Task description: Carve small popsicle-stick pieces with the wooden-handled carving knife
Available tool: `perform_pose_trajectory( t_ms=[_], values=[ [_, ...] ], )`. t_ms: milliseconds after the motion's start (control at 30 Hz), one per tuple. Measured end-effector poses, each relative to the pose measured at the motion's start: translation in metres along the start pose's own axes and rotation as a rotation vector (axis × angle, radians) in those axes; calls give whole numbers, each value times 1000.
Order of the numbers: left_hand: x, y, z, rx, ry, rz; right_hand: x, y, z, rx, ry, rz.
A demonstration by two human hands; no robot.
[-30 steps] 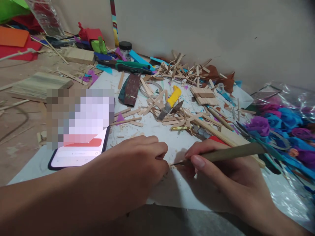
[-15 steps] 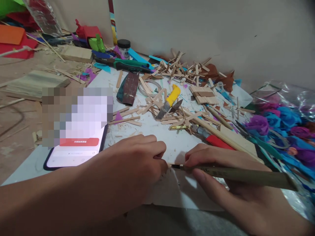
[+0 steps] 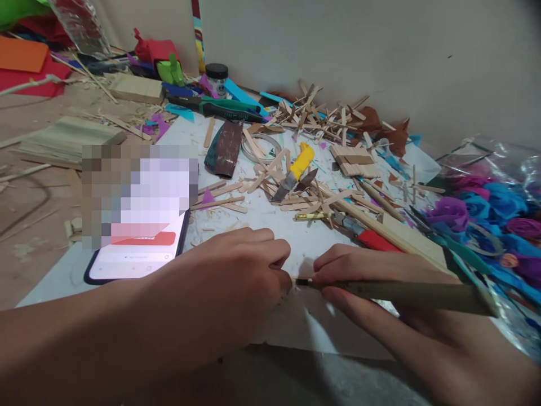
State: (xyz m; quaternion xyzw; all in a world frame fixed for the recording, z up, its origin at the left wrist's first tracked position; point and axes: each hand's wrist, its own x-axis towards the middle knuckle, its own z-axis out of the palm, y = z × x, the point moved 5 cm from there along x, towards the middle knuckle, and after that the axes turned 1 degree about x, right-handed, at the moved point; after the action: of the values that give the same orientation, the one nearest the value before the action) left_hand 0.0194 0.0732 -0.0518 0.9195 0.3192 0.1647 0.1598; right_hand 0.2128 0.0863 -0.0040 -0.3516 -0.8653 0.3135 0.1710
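Note:
My left hand (image 3: 249, 282) is closed in a pinch low over the white board (image 3: 264, 217). What its fingertips hold is too small and hidden to name. Facing it, my right hand (image 3: 380, 321) grips a carving tool (image 3: 401, 297) with a long, flat olive-brown handle and a short, dark, narrow tip. The tool lies nearly level, its tip pointing left and almost at my left thumb. Beyond my left forearm rests a lit phone (image 3: 139, 256), its upper part blurred out.
A yellow utility knife (image 3: 302, 159) lies among scattered craft sticks (image 3: 264, 181). Behind are curled sandpaper (image 3: 228, 149), green-handled pliers (image 3: 228, 109) and a black-lidded jar (image 3: 217, 79). Paper flowers (image 3: 448, 213) and scissors (image 3: 456, 242) lie at the right, wood blocks (image 3: 71, 138) at the left.
My right hand has moved slightly left with the carving tool, bringing its tip closer to my left fingers. My left hand keeps its pinch; the whole view has shifted a little.

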Motion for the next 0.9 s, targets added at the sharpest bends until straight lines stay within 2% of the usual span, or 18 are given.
perform_pose_trajectory(
  t_ms=[200, 367, 567, 733, 833, 900],
  values=[
    [3, -3, -2, -117, 37, -29, 19, -6, -2, 37, -92, -26],
    [2, -4, -2, -133, 47, -16, 22, -1, 0, 65, -119, 25],
    [1, -4, -3, -136, 67, -3, 16, 9, 2, 104, 14, 158],
    [0, -4, -5, -152, 68, 0, 14, 5, 3, 129, 62, 284],
    [1, -4, -8, -175, 56, 8, 14, -3, -1, 122, 158, 253],
    [1, -4, -9, -179, 42, 7, 13, -10, -5, 69, 268, 169]
  ],
)
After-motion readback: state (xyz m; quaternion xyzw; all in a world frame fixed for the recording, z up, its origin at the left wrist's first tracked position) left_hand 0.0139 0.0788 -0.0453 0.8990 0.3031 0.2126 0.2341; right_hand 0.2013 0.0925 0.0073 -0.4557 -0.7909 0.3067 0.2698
